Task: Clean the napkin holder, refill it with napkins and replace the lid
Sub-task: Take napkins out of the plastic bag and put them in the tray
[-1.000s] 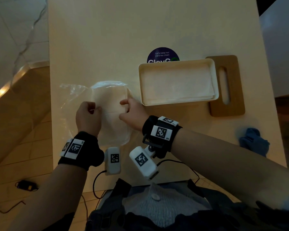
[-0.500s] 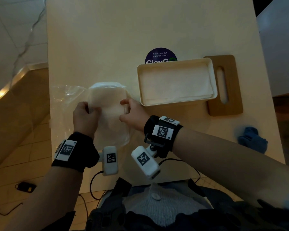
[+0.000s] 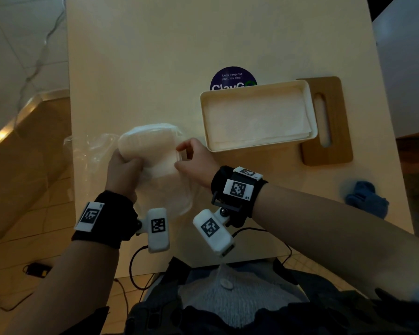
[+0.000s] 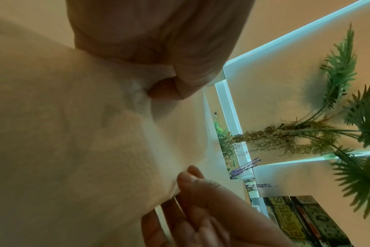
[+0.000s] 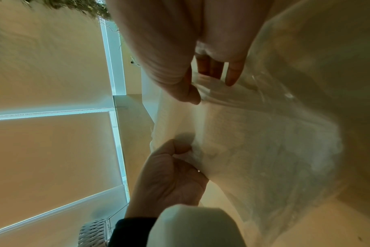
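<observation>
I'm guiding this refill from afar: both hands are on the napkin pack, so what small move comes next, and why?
Probably draw the napkin stack free of the clear plastic wrap with the right hand while the left hand holds the pack. The white holder is open with some napkins inside, and its wooden lid lies aside.
</observation>
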Available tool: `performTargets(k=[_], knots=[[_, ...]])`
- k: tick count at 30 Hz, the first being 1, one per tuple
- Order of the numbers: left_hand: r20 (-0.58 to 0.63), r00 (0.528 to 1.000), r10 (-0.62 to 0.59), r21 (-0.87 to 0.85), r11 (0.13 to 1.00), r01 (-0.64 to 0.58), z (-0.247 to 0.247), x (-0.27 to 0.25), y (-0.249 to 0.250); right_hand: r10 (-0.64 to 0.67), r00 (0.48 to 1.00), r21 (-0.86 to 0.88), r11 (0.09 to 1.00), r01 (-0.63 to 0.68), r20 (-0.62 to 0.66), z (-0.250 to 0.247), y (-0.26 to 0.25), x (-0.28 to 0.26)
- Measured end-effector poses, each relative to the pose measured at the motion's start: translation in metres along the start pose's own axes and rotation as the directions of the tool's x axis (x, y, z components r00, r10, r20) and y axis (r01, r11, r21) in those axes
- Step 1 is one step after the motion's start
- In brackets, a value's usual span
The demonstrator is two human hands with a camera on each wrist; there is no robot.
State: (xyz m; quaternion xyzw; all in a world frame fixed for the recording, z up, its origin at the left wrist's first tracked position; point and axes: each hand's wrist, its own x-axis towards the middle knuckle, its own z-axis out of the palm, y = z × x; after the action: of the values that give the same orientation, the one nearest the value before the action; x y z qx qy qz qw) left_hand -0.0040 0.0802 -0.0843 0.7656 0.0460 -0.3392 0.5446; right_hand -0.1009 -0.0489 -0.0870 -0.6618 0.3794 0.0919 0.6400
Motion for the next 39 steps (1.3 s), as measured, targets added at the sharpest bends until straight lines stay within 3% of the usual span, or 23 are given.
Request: performTargets(k=[7,10,18,22,28,32,36,39], knots=[[0.009,0.999,-0.039,-0.034,0.999,0.039,0.003,0.000,-0.004,0.030,0.998,0.109,0.994,-0.025,-0.047,0.007,-0.002,-0.003],[-0.041,0.997,-0.070,-0.065,0.996,0.068,0.001,0.001,-0.005,0.054,0.998,0.146,0.988,-0.050,-0.021,0.006,-0.001,-0.004],[-0.023,0.998,-0.066,-0.080,0.995,0.064,0.001,0.002,-0.007,0.064,0.998,0.061,0.996,-0.062,-0.027,0.009,0.001,-0.003],[-0.014,0.999,-0.029,-0.067,0.997,0.028,0.001,0.001,-0.006,0.065,0.998,0.110,0.992,-0.063,-0.015,0.007,0.002,-0.004],[0.143,0.990,0.014,0.024,1.000,-0.018,-0.001,0.006,-0.006,-0.046,0.998,0.039,0.998,0.044,0.035,0.007,-0.004,-0.006],[0.131,0.991,0.020,-0.025,1.000,-0.017,0.001,0.000,-0.002,-0.058,0.990,0.087,0.995,0.047,0.125,0.004,-0.006,-0.006],[0.214,0.974,0.079,-0.055,0.996,-0.068,-0.008,-0.007,0.006,-0.050,0.997,-0.027,0.998,0.052,0.067,0.001,-0.002,-0.001],[0.288,0.951,0.112,-0.047,0.994,-0.102,-0.013,-0.007,0.006,-0.053,0.995,0.044,0.998,0.050,0.083,0.001,0.001,-0.004]])
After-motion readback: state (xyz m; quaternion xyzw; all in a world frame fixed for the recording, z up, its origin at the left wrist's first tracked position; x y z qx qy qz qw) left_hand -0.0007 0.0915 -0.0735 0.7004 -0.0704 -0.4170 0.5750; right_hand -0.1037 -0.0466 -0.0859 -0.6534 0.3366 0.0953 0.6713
